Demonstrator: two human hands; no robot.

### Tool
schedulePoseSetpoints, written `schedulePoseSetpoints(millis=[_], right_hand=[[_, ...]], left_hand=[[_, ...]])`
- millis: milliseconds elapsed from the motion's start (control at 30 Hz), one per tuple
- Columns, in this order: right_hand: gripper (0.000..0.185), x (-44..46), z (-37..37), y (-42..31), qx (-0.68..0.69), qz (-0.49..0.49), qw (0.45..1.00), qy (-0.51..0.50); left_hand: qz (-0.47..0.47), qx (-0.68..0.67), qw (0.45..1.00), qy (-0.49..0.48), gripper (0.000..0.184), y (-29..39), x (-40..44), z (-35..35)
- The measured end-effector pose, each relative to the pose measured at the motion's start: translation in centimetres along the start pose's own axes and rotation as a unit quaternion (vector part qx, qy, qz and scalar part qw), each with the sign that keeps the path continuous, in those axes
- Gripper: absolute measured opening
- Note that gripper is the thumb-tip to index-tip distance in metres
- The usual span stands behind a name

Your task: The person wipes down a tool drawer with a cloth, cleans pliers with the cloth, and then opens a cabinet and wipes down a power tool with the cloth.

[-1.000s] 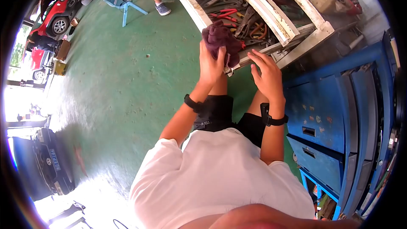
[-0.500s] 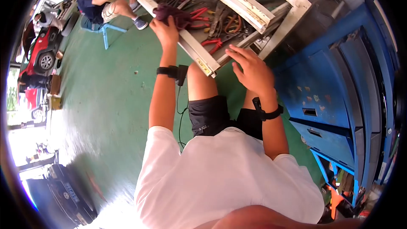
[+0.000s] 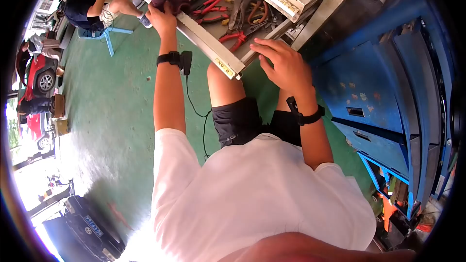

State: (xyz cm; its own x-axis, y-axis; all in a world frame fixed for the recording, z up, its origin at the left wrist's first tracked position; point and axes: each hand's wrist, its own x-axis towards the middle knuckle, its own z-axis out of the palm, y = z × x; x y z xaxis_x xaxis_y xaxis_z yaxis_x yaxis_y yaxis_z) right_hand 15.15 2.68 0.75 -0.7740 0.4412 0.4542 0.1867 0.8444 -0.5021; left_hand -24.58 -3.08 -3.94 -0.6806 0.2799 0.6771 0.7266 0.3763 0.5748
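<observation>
A dark maroon cloth (image 3: 169, 1) is bunched on the front rail of an open, worn white drawer (image 3: 204, 39), near the rail's left end. My left hand (image 3: 161, 20) is closed on the cloth. Inside the drawer lie several pliers, among them red-handled pliers (image 3: 234, 39) close to the near right corner. My right hand (image 3: 284, 65) hovers by that corner with its fingers apart, holding nothing. A yellow label (image 3: 225, 67) is stuck on the rail's right end.
A blue metal cabinet (image 3: 364, 102) stands at the right. Another person (image 3: 87, 2) sits on a light blue stool (image 3: 109, 36) at the upper left. A cable (image 3: 196, 111) hangs from my left wrist device. Cars stand farther left.
My left hand has moved left along the drawer's front rail with the cloth, away from the right corner. My right hand stays near that corner. The view has shifted, showing more of the seated person.
</observation>
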Motion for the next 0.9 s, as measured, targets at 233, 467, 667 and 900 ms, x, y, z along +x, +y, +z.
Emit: schedulePoseSetpoints(millis=[233, 467, 667, 900], right_hand=[[0.025, 0.2, -0.3, -0.3, 0.016, -0.012, 0.999, 0.037], [0.026, 0.0, -0.3, -0.2, 0.027, -0.009, 0.999, 0.037], [0.025, 0.2, 0.1, 0.1, 0.049, 0.003, 0.999, 0.019], [0.025, -0.1, -0.1, 0.2, 0.042, -0.005, 0.999, 0.016]], left_hand=[[-0.206, -0.429, 0.876, -0.075, 0.04, 1.5, -1.8, -2.5], [-0.202, -0.411, 0.881, -0.12, 0.045, 3.9, -8.9, -6.5], [-0.315, -0.507, 0.794, -0.117, 0.032, 4.6, -15.4, -9.0], [-0.338, -0.493, 0.802, 0.014, 0.032, 3.2, -14.7, -5.7]])
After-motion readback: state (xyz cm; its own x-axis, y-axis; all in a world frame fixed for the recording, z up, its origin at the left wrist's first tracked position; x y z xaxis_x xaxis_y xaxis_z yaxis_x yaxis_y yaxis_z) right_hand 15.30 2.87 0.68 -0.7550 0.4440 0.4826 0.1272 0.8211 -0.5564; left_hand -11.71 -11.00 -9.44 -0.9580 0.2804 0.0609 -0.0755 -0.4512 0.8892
